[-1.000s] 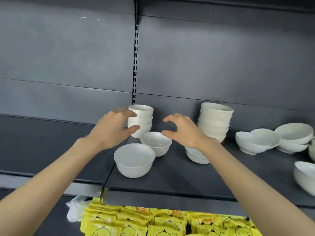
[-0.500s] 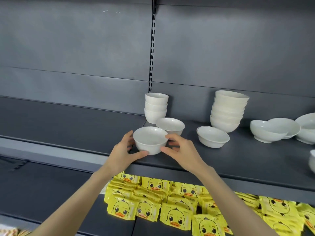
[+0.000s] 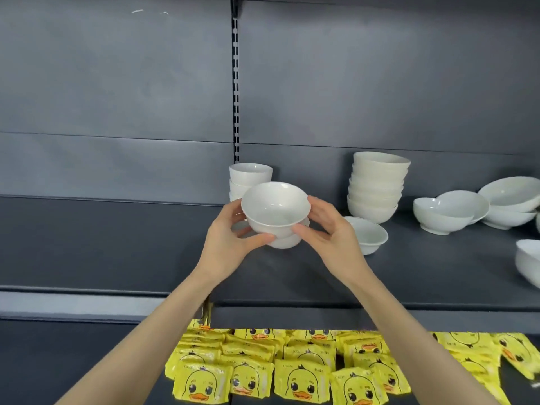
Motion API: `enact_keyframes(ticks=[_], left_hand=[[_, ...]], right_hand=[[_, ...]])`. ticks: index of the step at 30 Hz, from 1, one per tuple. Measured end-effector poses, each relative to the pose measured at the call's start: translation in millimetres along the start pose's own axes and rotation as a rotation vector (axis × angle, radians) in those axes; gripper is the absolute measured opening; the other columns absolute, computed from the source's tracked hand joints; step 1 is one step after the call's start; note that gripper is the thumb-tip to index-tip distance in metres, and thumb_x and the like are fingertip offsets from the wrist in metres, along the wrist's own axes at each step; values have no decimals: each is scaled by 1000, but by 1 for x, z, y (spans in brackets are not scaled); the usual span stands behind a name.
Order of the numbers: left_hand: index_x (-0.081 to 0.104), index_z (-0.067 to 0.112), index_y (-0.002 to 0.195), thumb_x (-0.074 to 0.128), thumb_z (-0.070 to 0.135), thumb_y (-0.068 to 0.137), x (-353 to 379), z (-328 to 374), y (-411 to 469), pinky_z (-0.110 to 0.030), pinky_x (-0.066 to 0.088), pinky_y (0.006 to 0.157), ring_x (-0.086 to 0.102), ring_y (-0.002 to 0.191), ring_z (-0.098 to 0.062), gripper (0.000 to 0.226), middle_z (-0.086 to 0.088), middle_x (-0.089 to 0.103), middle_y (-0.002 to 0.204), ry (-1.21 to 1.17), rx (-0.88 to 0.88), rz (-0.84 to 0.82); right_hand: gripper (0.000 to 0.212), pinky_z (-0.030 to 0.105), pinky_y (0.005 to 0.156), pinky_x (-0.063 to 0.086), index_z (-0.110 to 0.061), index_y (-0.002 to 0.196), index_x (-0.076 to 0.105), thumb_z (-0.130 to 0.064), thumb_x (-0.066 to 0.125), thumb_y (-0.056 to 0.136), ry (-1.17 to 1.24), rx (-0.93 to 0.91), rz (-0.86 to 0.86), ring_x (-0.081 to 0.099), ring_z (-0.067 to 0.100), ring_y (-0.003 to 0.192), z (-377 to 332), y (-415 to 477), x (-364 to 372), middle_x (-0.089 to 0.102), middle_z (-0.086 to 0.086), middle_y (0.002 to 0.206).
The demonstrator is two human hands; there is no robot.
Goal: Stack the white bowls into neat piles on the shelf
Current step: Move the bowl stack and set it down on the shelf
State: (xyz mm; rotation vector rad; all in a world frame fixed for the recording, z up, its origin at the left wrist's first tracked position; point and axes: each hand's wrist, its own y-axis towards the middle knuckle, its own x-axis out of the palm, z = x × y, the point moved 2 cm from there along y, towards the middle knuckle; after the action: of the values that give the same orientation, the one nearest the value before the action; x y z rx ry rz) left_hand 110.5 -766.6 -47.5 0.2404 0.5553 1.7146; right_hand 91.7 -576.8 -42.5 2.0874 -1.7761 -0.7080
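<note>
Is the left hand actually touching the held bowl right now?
Touching. The head view shows the left hand with its thumb pressed against the held bowl low on its wall, fingers curled round its side.

Counting two hands, left hand (image 3: 226,244) and right hand (image 3: 331,239), gripping one held bowl (image 3: 274,209); two stacks, short stack (image 3: 250,174) showing three white bowls, tall stack (image 3: 376,188) about six; loose bowls (image 3: 366,233) numbering at least seven; yellow duck packets (image 3: 301,372) exceeding a dozen.
</note>
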Motion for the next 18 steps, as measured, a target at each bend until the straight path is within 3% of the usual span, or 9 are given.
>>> enact_keyframes(ticks=[3,9,13,18], left_hand=[[50,22,126,84,7,67,13,-12,26,-20,51,89,56,115,-7,69,14,60,120,-24,-18,-47],[51,29,128,81,18,73,24,-38,49,-24,43,95,50,121,-6,64,16,58,125,21,-54,-99],[50,36,121,79,17,76,26,-46,50,-16,46,84,52,113,0,57,22,56,120,-27,-107,-114],[47,27,130,75,13,79,28,-52,49,-21,52,82,59,109,-8,59,8,56,125,-127,-175,-123]], right_hand=[[44,18,95,48,-32,120,50,-10,68,86,38,38,26,55,-1,118,8,16,-8,59,-20,123],[37,19,98,46,-32,118,54,-12,65,89,14,90,3,57,-1,116,31,34,-13,61,-8,129],[36,28,106,43,-25,125,54,-17,63,91,-26,134,-11,55,4,121,47,40,-10,60,-8,130],[43,33,107,43,-16,134,51,-23,61,92,-43,204,-20,54,8,123,57,42,-9,59,-5,132]])
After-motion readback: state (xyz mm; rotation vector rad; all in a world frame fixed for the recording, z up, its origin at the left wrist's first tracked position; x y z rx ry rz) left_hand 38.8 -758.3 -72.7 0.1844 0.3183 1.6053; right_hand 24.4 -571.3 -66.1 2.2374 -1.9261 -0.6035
